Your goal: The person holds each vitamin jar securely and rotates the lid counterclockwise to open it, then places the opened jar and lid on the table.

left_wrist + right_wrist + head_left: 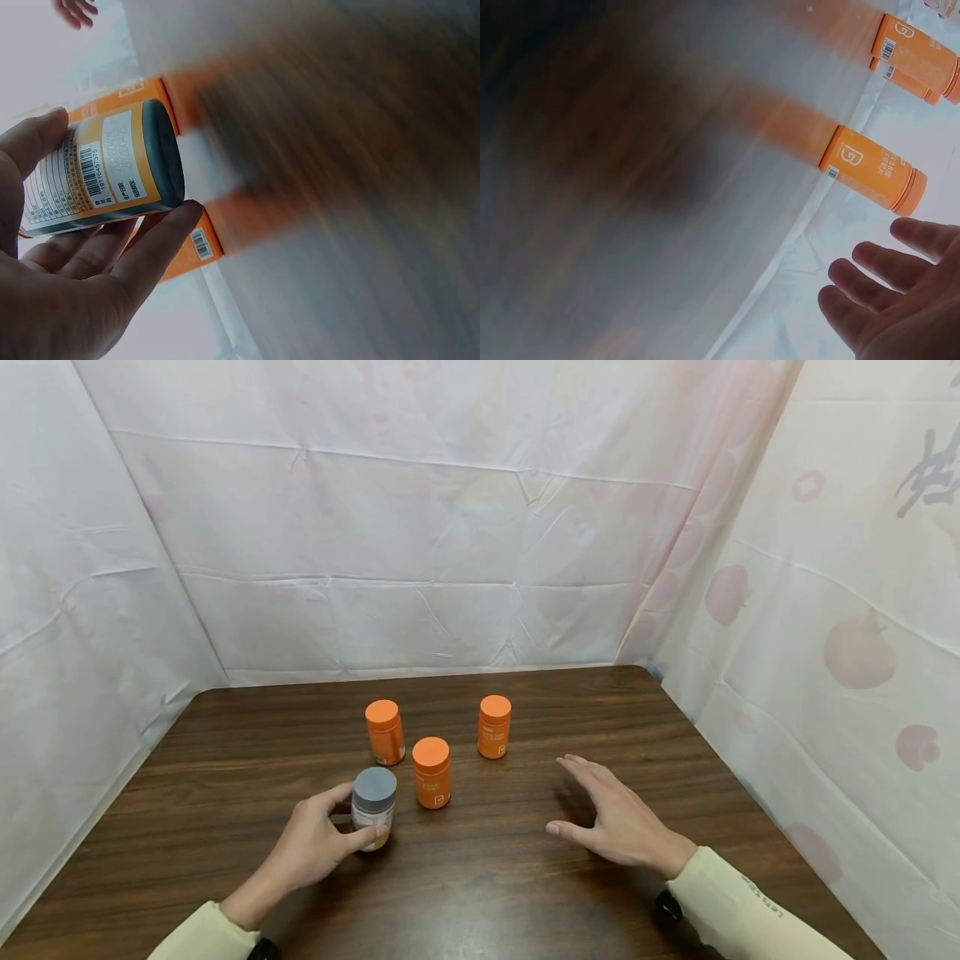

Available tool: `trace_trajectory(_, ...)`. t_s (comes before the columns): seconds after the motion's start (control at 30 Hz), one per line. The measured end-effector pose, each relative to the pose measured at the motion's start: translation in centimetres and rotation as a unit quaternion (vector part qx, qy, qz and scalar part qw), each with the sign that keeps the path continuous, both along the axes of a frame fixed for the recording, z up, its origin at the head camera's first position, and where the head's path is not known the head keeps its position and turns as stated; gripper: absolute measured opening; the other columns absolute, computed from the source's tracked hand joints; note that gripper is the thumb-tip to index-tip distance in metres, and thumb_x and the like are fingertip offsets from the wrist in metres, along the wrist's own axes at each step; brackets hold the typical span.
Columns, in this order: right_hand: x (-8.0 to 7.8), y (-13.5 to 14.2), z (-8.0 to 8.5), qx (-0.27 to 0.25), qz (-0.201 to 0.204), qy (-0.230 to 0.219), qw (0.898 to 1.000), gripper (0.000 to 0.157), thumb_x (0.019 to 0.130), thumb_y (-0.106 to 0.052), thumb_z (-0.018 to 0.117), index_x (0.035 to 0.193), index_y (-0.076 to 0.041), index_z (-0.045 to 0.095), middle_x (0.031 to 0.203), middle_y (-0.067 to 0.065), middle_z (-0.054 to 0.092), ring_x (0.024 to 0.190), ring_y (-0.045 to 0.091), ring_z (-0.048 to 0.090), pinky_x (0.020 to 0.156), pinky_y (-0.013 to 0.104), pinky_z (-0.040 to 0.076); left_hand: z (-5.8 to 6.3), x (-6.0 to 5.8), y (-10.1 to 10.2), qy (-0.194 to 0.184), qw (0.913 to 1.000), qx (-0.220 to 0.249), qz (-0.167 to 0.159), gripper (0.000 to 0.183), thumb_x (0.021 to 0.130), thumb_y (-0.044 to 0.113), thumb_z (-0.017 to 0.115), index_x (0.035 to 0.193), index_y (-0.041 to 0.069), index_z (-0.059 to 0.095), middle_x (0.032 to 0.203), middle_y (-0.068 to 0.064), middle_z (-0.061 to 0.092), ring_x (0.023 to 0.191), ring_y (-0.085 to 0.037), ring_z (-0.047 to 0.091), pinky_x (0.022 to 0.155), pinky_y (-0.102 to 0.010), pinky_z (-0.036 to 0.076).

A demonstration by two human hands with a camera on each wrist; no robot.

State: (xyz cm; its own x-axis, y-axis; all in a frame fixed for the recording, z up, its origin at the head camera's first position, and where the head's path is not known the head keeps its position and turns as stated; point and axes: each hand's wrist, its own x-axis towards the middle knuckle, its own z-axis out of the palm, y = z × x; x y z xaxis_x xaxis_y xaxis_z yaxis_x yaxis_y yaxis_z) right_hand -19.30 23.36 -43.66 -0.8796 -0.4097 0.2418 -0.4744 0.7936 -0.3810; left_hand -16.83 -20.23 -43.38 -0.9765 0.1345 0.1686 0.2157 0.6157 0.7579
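Note:
My left hand (315, 842) grips a small pill bottle (373, 810) with a grey lid, thumb on its near side and fingers behind. In the left wrist view the white and yellow label of the pill bottle (101, 169) shows a barcode, and its dark base faces the table. Just right of it stands an orange bottle (432, 777), with a second orange bottle (386, 735) behind. A third orange bottle (494, 727) is farther right. My right hand (618, 818) is over the right part of the table, fingers extended, thumb apart, holding nothing.
The dark wood table (495, 877) reflects light near its front. White sheeting (420, 527) hangs behind it, and a printed sheet (847, 610) with fruit pictures hangs along the right side.

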Motion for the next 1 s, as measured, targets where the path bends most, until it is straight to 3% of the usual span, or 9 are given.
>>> trace_trajectory(0.2, 0.1, -0.4, 0.0, -0.009, 0.003, -0.012, 1.000, 0.097, 0.084, -0.077, 0.064, 0.160, -0.026, 0.034, 0.162, 0.005, 0.037, 0.145, 0.028, 0.039, 0.107, 0.058, 0.041, -0.2, 0.3, 0.6, -0.007, 0.9999, 0.013, -0.007, 0.060, 0.079, 0.027, 0.092, 0.129, 0.008, 0.066, 0.119, -0.007, 0.071, 0.100, -0.023, 0.071, 0.078, -0.034, 0.059)
trace_trajectory(0.57, 0.2, -0.8, -0.1, -0.021, 0.003, -0.013, 1.000, 0.096, 0.082, -0.078, 0.065, 0.159, -0.027, 0.036, 0.161, 0.003, 0.039, 0.144, 0.028, 0.040, 0.108, 0.058, 0.041, -0.1, 0.6, 1.7, -0.004, 0.9996, 0.020, -0.022, 0.059, 0.075, 0.027, 0.094, 0.127, 0.014, 0.068, 0.110, -0.001, 0.072, 0.094, -0.015, 0.070, 0.079, -0.034, 0.059)
trace_trajectory(1.0, 0.4, -1.3, 0.0, -0.039, 0.009, -0.006, 0.999, 0.095, 0.085, -0.074, 0.067, 0.158, -0.023, 0.037, 0.159, 0.004, 0.041, 0.145, 0.027, 0.041, 0.110, 0.057, 0.040, -0.3, 1.1, 3.0, -0.001, 0.9991, 0.024, -0.034, 0.058, 0.073, 0.026, 0.095, 0.124, 0.017, 0.070, 0.107, 0.005, 0.072, 0.092, -0.012, 0.069, 0.076, -0.027, 0.057)
